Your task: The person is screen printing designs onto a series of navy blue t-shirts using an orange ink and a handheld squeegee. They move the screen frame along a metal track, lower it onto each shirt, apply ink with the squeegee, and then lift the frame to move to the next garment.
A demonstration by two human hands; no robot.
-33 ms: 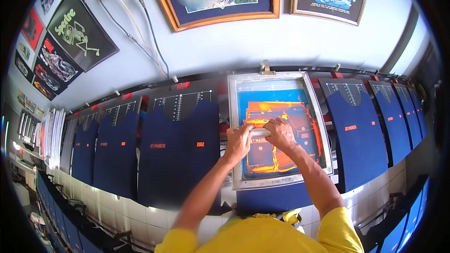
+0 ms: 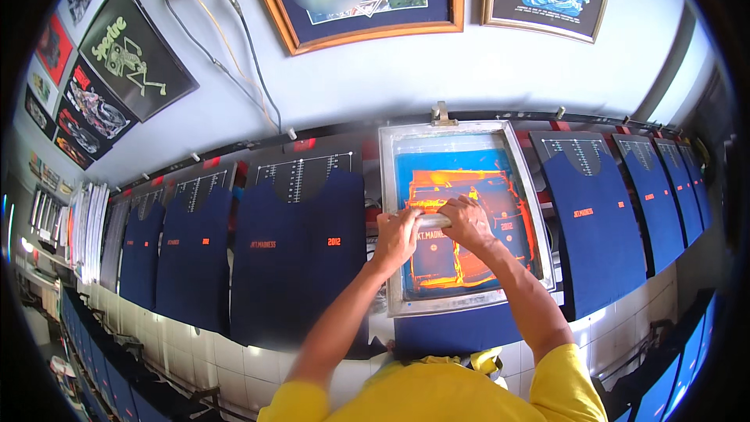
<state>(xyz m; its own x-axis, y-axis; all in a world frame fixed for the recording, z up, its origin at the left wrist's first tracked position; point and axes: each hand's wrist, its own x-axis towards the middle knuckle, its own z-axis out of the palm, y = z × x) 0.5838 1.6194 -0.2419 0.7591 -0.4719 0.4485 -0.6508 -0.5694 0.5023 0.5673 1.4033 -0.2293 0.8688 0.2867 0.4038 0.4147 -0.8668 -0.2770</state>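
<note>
Both of my hands grip a squeegee [image 2: 434,220] with a pale handle. My left hand [image 2: 397,237] is closed round its left end, and my right hand [image 2: 467,223] is closed over the right part. The squeegee stands across the blue mesh [image 2: 461,161] of a screen-printing frame [image 2: 394,266]. Bright orange ink [image 2: 445,281] smears the mesh above, below and to the right of my hands. The metal frame lies flat over a navy shirt [image 2: 457,334], whose lower part shows below it. My hands hide the blade's contact with the mesh.
Navy shirts with small orange prints lie on boards to the left [image 2: 306,285] and right [image 2: 598,238]. A hinge clamp [image 2: 444,114] joins the frame to the dark rail behind. Cables [image 2: 246,39] hang on the wall. Screens [image 2: 90,227] stand stacked at far left.
</note>
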